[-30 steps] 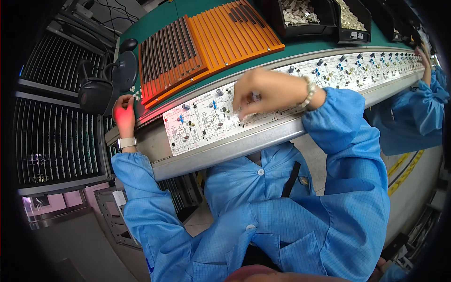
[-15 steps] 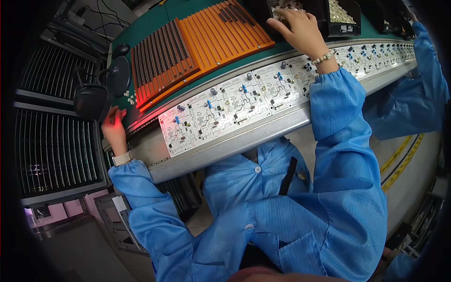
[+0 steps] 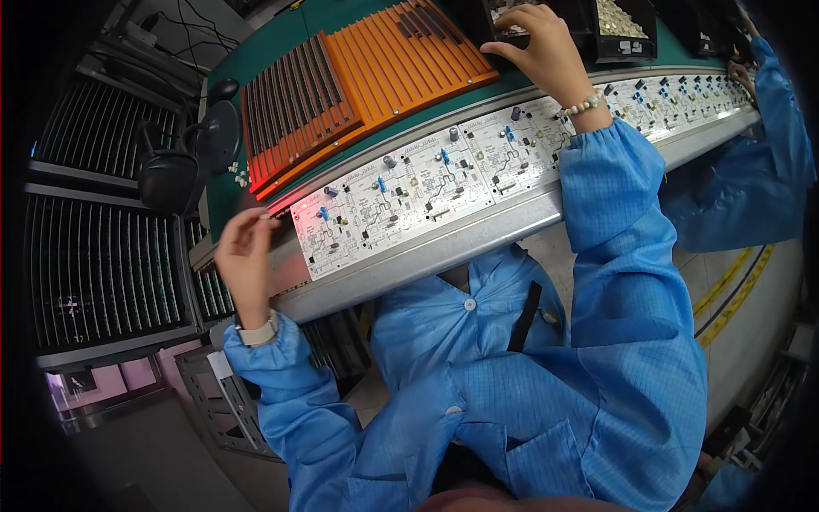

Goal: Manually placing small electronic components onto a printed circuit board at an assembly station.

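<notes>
A row of white circuit boards (image 3: 401, 200) fitted with blue, black and grey components lies along a metal rail. By the left end of the nearest board, my left hand (image 3: 244, 260) pinches a small whitish part (image 3: 266, 216), too small to name, between thumb and fingertips. My right hand (image 3: 550, 60) reaches over the boards to a black bin (image 3: 570, 15) of small loose parts. Its thumb and curved fingers are apart at the bin's front edge, and nothing shows between them. A few white connector-like pieces (image 3: 241, 177) lie on the green mat beside the orange rack.
An orange slotted rack (image 3: 401, 64) holding dark strips stands behind the boards. Another black bin (image 3: 627, 47) of pale parts sits to its right. Black round-based equipment (image 3: 171, 171) and slotted board racks (image 3: 102, 273) are at the left. A co-worker in blue (image 3: 751, 188) works at the far right.
My left hand has moved right, from the mat's edge to the board's left end, with a small whitish part in its fingertips. My right hand has shifted slightly, staying at the bin.
</notes>
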The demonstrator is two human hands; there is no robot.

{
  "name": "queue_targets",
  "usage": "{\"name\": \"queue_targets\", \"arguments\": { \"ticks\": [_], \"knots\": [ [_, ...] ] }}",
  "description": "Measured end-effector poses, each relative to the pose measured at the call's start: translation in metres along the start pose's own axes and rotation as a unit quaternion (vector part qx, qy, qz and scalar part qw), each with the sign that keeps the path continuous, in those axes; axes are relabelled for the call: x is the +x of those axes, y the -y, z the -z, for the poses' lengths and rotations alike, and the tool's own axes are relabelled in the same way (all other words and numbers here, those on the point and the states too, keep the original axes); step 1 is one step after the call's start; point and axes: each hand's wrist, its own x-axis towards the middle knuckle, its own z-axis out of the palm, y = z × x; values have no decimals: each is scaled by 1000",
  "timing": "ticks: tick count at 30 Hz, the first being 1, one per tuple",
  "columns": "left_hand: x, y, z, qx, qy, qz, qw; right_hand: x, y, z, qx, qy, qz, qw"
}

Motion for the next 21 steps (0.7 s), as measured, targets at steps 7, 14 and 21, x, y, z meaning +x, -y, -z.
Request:
{"name": "queue_targets", "arguments": {
  "ticks": [7,14,21],
  "knots": [
    [-13,-30,-59,212,132,-150,957,1,-1,-2,181,97,-196,959],
    [-4,-22,-74,230,158,-137,951,-9,-3,-8,-45,57,-12,997],
    [3,-21,-77,252,184,-150,938,-3,0,0,57,75,-86,992]
  ]
}}
